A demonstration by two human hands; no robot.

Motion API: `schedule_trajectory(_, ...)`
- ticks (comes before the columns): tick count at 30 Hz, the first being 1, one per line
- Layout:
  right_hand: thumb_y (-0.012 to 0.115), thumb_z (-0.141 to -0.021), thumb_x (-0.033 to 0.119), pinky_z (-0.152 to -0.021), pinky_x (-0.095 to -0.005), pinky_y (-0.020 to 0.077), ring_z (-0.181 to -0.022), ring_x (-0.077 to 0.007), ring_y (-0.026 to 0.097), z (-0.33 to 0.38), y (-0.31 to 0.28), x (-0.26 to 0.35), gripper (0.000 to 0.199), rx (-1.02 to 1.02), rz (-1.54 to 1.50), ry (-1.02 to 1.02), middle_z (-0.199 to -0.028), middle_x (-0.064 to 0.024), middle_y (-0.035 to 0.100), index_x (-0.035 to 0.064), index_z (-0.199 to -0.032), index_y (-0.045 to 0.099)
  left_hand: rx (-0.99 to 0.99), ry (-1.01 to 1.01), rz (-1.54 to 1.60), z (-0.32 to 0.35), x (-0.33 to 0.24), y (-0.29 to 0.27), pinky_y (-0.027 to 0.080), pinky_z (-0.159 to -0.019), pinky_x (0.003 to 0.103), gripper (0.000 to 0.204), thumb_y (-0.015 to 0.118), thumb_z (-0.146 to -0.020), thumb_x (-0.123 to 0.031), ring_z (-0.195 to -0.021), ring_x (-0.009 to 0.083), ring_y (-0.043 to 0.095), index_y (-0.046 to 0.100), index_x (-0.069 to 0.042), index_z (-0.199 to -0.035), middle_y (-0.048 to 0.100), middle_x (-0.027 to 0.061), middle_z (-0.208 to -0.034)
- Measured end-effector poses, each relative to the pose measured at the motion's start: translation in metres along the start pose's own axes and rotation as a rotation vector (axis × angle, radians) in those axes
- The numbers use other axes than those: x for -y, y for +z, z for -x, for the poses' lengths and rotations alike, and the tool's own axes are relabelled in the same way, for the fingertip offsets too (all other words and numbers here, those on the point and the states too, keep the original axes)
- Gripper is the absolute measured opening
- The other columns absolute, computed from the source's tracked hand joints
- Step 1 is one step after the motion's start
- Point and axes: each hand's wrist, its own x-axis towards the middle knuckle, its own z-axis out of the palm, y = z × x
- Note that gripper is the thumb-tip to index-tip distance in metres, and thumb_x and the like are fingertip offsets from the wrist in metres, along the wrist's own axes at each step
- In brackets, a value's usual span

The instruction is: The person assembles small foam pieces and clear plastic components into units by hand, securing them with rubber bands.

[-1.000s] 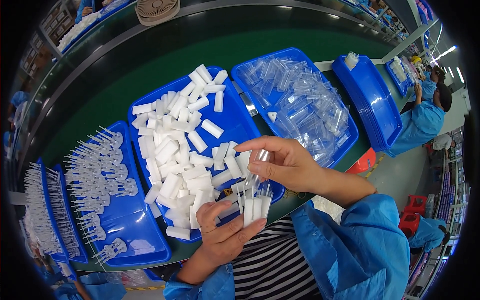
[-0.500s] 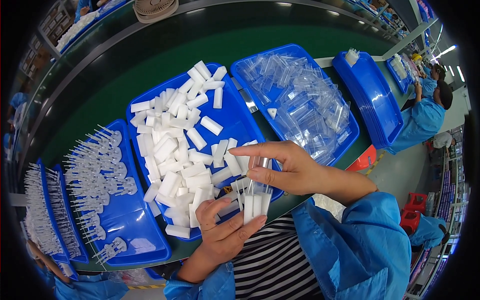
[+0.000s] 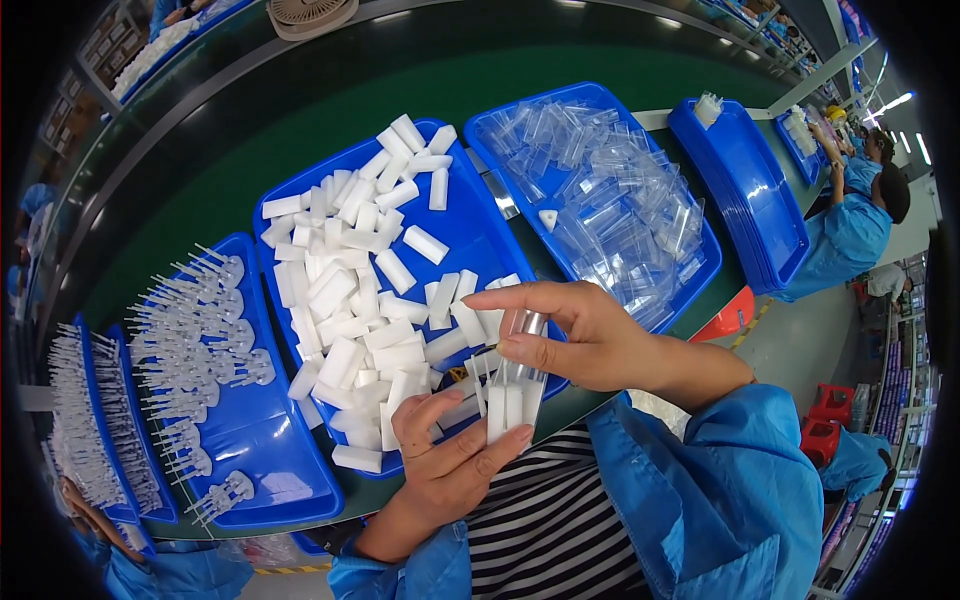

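In front of my body, my left hand (image 3: 445, 468) pinches a bundle of white blocks (image 3: 506, 405) between thumb and fingers. Thin white prongs (image 3: 480, 380) stand up beside these blocks; where they join is hidden. From the right, my right hand (image 3: 585, 335) grips a transparent plastic sleeve (image 3: 528, 325) between thumb and fingers. The sleeve is tilted, and its lower part overlaps the white blocks; I cannot tell how far they sit inside it. Just beyond my hands, loose white blocks (image 3: 340, 290) lie heaped in a blue tray (image 3: 470, 210).
A second blue tray (image 3: 490, 135) holds many transparent sleeves (image 3: 600, 200). Stacked blue trays (image 3: 745, 190) stand right of it. At left, another blue tray (image 3: 265, 430) bears white pronged parts (image 3: 200, 350). A fan (image 3: 310, 15) sits at the far edge. Co-workers in blue (image 3: 850, 240) sit nearby.
My right hand and the sleeve have barely shifted, slightly rightward. My left hand keeps its hold on the white blocks. The trays appear almost unmoved.
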Motion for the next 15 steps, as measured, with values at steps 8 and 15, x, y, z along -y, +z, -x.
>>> schedule_trajectory(8, 0.059, -0.085, 0.01, -0.06, -0.0194, 0.0412, -0.068, -0.0057, 0.053, 0.0008, 0.0017, -0.0037, 0.039, -0.033, 0.045, -0.086, -0.08, -0.002, 0.057, 0.0061, -0.123, 0.051, -0.029, -0.139, 0.12, 0.0039, 0.0007, 0.0012, 0.026, -0.091, 0.042, 0.049, 0.069, -0.072, -0.023, -0.106, 0.0236, 0.051, 0.054, -0.003, -0.113, 0.063, 0.0002, -0.094)
schedule_trajectory(15, 0.061, -0.082, 0.008, -0.064, -0.0215, 0.0438, -0.072, -0.0086, 0.056, 0.0017, 0.0033, -0.002, 0.039, -0.053, 0.062, -0.15, -0.081, -0.0044, 0.059, 0.0059, -0.12, 0.053, 0.073, -0.127, 0.029, 0.0012, -0.0008, -0.0028, 0.022, -0.095, 0.042, 0.045, 0.068, -0.073, -0.025, -0.109, 0.0201, 0.051, 0.058, -0.004, -0.112, 0.065, 0.0016, -0.088)
